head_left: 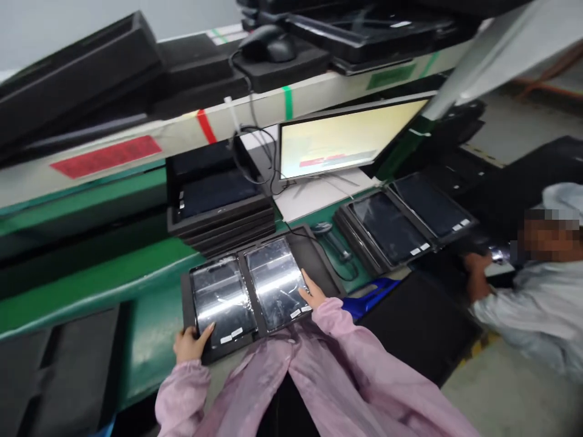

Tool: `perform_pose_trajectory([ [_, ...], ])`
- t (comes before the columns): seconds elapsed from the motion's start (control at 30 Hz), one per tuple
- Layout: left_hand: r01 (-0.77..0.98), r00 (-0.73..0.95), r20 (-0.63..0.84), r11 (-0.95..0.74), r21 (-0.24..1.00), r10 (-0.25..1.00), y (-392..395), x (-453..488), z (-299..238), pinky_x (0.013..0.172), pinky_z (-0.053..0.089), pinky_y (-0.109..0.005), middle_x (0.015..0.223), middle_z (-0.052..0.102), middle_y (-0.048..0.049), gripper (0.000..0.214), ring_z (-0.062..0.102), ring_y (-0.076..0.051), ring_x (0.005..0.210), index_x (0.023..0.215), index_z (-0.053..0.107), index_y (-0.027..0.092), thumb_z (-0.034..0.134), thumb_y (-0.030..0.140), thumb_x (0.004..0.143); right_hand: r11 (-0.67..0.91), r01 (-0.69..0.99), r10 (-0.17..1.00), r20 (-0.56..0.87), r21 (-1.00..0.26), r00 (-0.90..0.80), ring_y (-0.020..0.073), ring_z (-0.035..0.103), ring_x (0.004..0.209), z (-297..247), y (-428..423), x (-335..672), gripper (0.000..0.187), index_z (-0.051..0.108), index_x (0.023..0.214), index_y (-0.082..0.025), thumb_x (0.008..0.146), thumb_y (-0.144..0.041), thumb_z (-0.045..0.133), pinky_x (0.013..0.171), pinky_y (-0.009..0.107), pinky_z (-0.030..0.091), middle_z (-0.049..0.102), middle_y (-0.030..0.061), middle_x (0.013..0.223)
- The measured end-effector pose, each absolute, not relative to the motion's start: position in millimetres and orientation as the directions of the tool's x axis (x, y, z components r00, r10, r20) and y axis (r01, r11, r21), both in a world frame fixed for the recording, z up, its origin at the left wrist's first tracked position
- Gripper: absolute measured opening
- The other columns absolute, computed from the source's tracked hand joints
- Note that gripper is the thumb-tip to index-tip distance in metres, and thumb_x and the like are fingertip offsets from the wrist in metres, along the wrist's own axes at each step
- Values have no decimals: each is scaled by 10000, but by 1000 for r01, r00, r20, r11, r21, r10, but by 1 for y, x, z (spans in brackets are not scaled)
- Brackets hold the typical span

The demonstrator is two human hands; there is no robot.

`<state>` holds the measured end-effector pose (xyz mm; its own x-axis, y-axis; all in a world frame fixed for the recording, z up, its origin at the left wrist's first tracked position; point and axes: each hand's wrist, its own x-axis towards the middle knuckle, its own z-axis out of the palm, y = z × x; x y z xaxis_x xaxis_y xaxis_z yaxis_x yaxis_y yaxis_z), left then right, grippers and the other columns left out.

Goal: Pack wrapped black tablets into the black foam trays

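Observation:
A black tray (260, 290) lies on the green bench right in front of me, with two glossy tablet screens side by side in it: a left screen (222, 300) and a right screen (277, 280). My left hand (191, 345) grips the tray's near left corner, thumb on top by the left screen. My right hand (311, 292) rests at the right screen's near right edge, fingers pointing along it and partly spread. Both sleeves are pink.
A stack of black trays (218, 212) stands behind, a lit monitor (341, 142) to its right. A handheld scanner (325, 233) lies beside another tray of two tablets (403, 221). A co-worker in white (528, 291) works at the right. Black foam trays (54, 364) sit at the left.

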<state>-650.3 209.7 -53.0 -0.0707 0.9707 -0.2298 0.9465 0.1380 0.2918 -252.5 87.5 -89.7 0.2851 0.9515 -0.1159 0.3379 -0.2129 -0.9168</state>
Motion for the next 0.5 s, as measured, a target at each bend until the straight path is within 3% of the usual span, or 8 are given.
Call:
perform_pose_trajectory([
  [0.1,903,-114,-214,191,385,970,206,-649,-56,1026,329,-502,1090,512,-202,535,431,-368,1179,756,472,214,477,705,542,-250,304,937,-151,-919,315,241,292,1352,-91,87,-256,794,244,1438,-166,783,-575,431,1135,428,205,343,95,1449],
  [0.2,861,-81,-217,178,476,973,201,-655,-55,1026,333,-495,1111,485,-207,617,440,-376,1155,722,463,204,466,778,497,-271,289,925,-166,-918,342,222,254,1370,-93,90,-259,788,235,1440,-202,784,-604,407,1146,408,183,319,48,1465],
  [0.37,773,30,-179,90,628,983,201,-670,-51,1042,346,-446,1143,434,-185,691,429,-350,1162,675,469,196,472,857,470,-292,338,913,-155,-895,377,234,269,1363,-96,93,-261,784,207,1445,-190,796,-589,392,1148,423,182,282,46,1481],
  [0.5,739,49,-164,75,669,985,200,-673,-51,1053,345,-430,1185,404,-189,714,409,-340,1193,682,500,189,485,871,471,-320,396,911,-165,-861,377,240,255,1369,-100,92,-259,772,182,1449,-186,813,-575,378,1148,431,183,261,50,1490],
])
